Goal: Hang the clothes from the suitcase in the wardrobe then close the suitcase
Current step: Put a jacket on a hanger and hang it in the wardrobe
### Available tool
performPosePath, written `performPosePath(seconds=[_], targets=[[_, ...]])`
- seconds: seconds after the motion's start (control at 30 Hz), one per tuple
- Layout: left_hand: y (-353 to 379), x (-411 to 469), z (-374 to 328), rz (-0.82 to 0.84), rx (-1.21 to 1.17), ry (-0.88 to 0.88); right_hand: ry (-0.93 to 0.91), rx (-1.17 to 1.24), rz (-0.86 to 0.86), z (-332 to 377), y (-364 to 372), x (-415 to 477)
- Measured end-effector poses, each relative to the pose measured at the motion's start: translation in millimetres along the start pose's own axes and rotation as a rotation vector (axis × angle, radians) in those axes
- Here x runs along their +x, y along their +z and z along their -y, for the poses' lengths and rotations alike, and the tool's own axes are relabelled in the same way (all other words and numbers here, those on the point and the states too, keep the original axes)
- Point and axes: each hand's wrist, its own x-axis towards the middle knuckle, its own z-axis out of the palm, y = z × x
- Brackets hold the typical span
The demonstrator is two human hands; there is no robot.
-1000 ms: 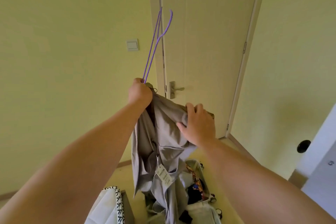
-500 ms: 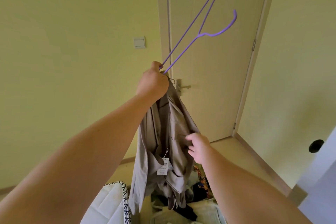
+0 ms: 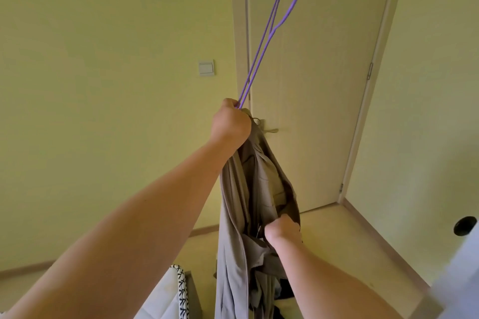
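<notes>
My left hand (image 3: 229, 123) is raised in front of the door and grips both the end of a purple wire hanger (image 3: 264, 41) and the top of a beige garment (image 3: 241, 215). The hanger sticks up and to the right above my fist, hook uppermost. The garment hangs straight down from that hand. Lower down, my right hand (image 3: 281, 230) is closed on a fold of the same garment. Beneath the cloth only dark clothes (image 3: 283, 290) show where the suitcase lies; its shell is hidden.
A closed cream door (image 3: 318, 65) with a metal handle (image 3: 270, 130) stands straight ahead, a light switch (image 3: 206, 67) to its left. A white bag with black cross stitching (image 3: 171, 295) sits at the lower left. A pale panel (image 3: 458, 264) edges the right.
My right hand dropped from the garment's upper part to its lower middle and closed on the cloth. The hanger swung right, then back nearer upright. The garment now hangs longer.
</notes>
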Motion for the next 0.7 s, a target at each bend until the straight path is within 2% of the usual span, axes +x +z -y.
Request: performPosePath(seconds=[0.13,0.3,0.37,0.43,0.47,0.53,0.57,0.63,0.7], targets=[[-9,6,12,-0.03,0.012,-0.025,-0.001,0.131,-0.011,6,-20,3],[-30,23,34,-0.114,0.087,-0.122,-0.001,0.542,-0.218,34,-57,3],[-40,31,45,-0.144,0.122,-0.168,-0.108,0.581,-0.306,44,-70,7],[-52,40,56,-0.192,0.13,-0.199,-0.345,0.419,-0.355,46,-84,10],[-59,43,61,-0.222,0.128,-0.211,-0.489,0.244,-0.343,42,-91,11],[-73,50,69,-0.277,0.123,-0.231,-0.74,-0.282,-0.271,28,-101,15],[-79,52,73,-0.299,0.114,-0.245,-0.804,-0.53,-0.24,20,-104,18],[-90,55,80,-0.324,0.099,-0.272,-0.812,-0.758,-0.249,6,-107,24],[-96,53,87,-0.333,0.108,-0.289,-0.68,-0.703,-0.342,0,-107,27]])
